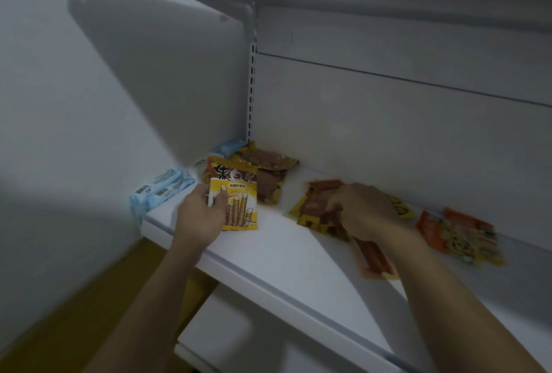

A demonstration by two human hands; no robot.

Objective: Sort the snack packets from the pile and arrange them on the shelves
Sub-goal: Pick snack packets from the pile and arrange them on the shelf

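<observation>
My left hand grips the left edge of a yellow wafer-roll packet, thumb on its face, above the white shelf. My right hand lies over a yellow and brown meat-snack packet, fingers curled round it. A red-orange packet lies under my right wrist. Behind the yellow packet sit more brown and yellow packets. Pale blue packets lie at the shelf's left end, partly over the edge.
An orange and yellow packet lies at the right near the back panel. A white side panel closes the left. A lower shelf and the brown floor show below.
</observation>
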